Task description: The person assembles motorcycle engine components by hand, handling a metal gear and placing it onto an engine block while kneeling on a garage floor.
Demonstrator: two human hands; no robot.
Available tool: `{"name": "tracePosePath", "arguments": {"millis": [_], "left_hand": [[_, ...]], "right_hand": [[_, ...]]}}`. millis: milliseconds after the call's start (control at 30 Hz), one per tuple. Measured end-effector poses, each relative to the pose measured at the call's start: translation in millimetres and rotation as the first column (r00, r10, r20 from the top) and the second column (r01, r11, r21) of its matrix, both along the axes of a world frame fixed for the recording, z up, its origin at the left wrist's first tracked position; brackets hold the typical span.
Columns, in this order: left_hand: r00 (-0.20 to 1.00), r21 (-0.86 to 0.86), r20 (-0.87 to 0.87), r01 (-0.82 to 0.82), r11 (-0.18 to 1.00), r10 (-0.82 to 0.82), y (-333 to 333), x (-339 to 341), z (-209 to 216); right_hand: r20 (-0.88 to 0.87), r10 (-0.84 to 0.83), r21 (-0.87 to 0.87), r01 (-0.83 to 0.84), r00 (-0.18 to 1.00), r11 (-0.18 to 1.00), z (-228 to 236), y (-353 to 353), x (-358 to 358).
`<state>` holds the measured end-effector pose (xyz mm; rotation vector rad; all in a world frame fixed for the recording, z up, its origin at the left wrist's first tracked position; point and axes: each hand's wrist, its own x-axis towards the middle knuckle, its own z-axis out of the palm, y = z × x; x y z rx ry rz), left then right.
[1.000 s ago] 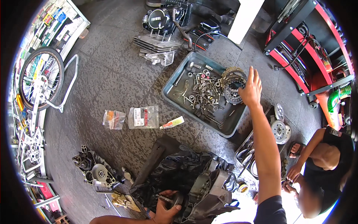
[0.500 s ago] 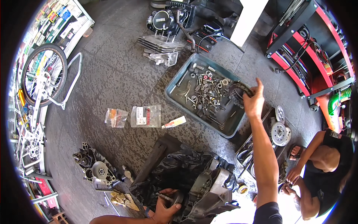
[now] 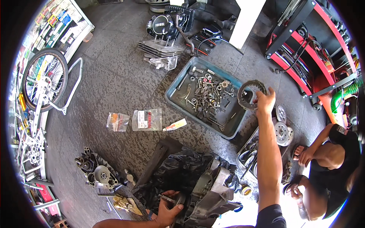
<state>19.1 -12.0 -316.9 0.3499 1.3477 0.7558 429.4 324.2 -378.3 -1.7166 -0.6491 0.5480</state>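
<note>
- At the bottom of the frame, a dark round part (image 3: pixel 181 200) is gripped by the left hand (image 3: pixel 167 214), its fingers closed and its thumb laid against the edge; the underside of the part is hidden.
- Just right of it, a grey engine case (image 3: pixel 211 193) is seen, with a crumpled black plastic bag (image 3: pixel 167 171) spread beside it.
- At lower left, a metal case with gears (image 3: pixel 100 174) is set on the floor (image 3: pixel 102 83).
- Right of centre, a dark metal ring (image 3: pixel 241 99) is held over the right edge of the tray by the right hand (image 3: pixel 265 102), which is clamped on the ring's right side. Whether it is one ring or several stacked cannot be told.
- The ring is judged stiff and not very heavy, perhaps slippery with oil; it is best taken across the thickness of its rim, in case loose layers are let slide.
- In the blue-grey tray (image 3: pixel 232 131), small metal parts (image 3: pixel 213 95) are heaped: bolts, washers and springs.
- Left of the tray, a small tube (image 3: pixel 175 125) and two clear packets (image 3: pixel 147 119) are laid in a row.
- At top centre, a finned metal block (image 3: pixel 159 51) is seen on the floor.
</note>
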Motion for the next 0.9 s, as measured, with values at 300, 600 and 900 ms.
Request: {"name": "tracePosePath", "arguments": {"millis": [300, 600, 900], "left_hand": [[1.000, -0.006, -0.008, -0.008, 1.000, 0.008, 2, -1, 4], [0.999, 0.019, 0.028, -0.028, 0.999, 0.027, -1, 2, -1], [0.999, 0.072, -0.001, 0.035, 0.997, -0.035, -18, -4, -21]], "right_hand": [[-0.241, -0.088, -0.177, 0.046, 0.967, 0.983, -18, -26, -37], [0.004, -0.028, -0.219, 0.029, 1.000, 0.975, -70, -38, 4], [0.280, 0.099, -0.357, 0.008, 0.955, 0.934, -39, -43, -20]]}}
